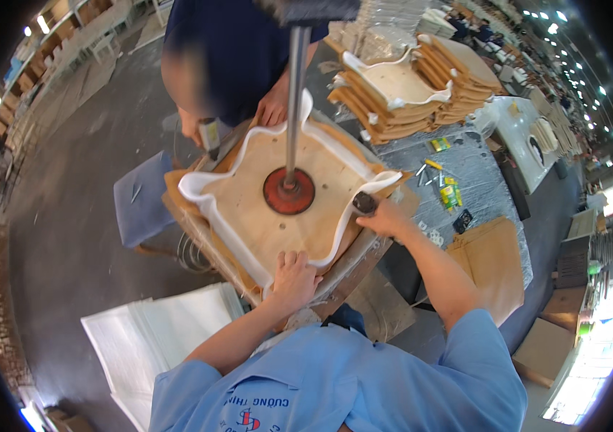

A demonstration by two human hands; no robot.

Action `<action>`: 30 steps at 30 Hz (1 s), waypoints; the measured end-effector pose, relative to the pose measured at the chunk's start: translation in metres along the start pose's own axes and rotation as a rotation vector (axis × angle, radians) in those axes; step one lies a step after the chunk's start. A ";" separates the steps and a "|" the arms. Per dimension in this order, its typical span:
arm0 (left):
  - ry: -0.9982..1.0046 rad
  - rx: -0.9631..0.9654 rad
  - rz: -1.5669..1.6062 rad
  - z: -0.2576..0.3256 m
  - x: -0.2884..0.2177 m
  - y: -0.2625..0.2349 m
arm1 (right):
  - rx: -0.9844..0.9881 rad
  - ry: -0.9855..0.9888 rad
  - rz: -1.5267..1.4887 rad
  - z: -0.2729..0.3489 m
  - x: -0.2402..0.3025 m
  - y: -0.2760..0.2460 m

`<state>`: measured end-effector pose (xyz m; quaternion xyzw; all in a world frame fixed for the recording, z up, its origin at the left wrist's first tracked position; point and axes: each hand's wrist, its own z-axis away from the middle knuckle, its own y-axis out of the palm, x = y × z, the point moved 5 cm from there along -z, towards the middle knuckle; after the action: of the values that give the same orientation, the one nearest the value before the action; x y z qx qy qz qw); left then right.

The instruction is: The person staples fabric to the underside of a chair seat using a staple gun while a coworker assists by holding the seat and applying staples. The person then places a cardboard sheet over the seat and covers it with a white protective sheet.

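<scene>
A square wooden seat panel [249, 198] lies in front of me, edged with wavy white foam [214, 219] and brown cover material [175, 189]. A red round pad [288, 191] on a metal rod [296, 101] presses on its middle. My left hand [294, 282] rests on the near edge, its fingers stretched flat over foam and wood. At the right edge, my right hand [391, 219] is closed around a dark tool that looks like a staple gun [365, 204]; its handle is mostly hidden by the fingers.
Across the panel, a co-worker in dark clothing [231, 65] holds a similar tool [210, 138], other hand on the far edge. Stacked padded panels [411, 86] stand far right. A plastic-covered table [490, 176] bears small packets and brown sheets [490, 263]. White sheets [162, 335] lie lower left.
</scene>
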<state>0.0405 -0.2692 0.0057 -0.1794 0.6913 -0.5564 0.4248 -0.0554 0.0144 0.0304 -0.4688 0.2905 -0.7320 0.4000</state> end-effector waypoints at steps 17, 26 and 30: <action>-0.043 0.043 0.112 -0.001 0.014 0.009 | 0.064 -0.002 -0.075 -0.009 0.010 -0.001; -0.060 -0.073 0.177 -0.005 0.018 0.023 | 0.086 0.180 -0.165 -0.005 -0.016 -0.001; -0.073 -0.187 0.258 -0.007 0.027 0.022 | 0.006 0.144 -0.576 0.023 -0.015 -0.006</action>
<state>0.0244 -0.2775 -0.0244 -0.1483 0.7414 -0.4235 0.4989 -0.0326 0.0286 0.0372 -0.4778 0.1710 -0.8476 0.1554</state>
